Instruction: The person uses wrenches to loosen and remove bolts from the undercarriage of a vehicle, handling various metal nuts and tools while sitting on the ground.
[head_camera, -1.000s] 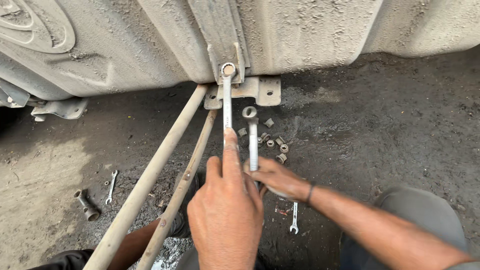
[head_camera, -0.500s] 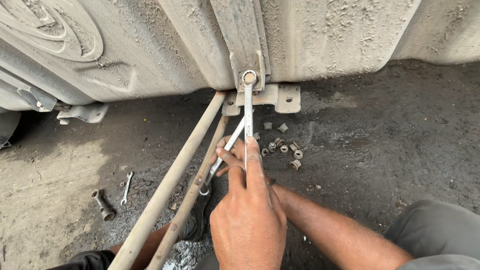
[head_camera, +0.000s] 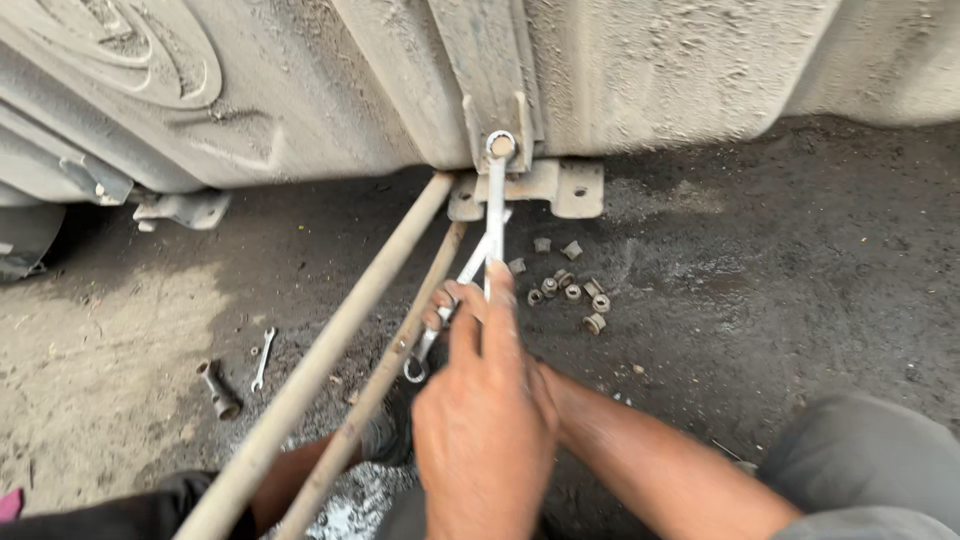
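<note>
A dusty grey tank (head_camera: 300, 90) hangs over dirty ground, with a metal strap (head_camera: 485, 60) ending at a bolt and a bracket plate (head_camera: 565, 185). My left hand (head_camera: 485, 430) is in front and grips a long ring wrench (head_camera: 495, 215), which stands upright with its ring on the bolt. My right hand (head_camera: 443, 303) is mostly hidden behind the left one. Its fingers hold a second wrench (head_camera: 430, 342), which slants down to the left with its ring end low.
Two long dusty rods (head_camera: 335, 355) run diagonally from the bracket to the bottom left. Several nuts and bushings (head_camera: 572, 292) lie on the ground right of the wrenches. A small spanner (head_camera: 262, 358) and a socket piece (head_camera: 218, 390) lie at left. My grey trouser leg (head_camera: 860, 470) fills the lower right.
The second wrench has gone from upright beside the first to slanting down-left. My right hand has slid behind the left hand. The view has shifted so the bolt sits further right.
</note>
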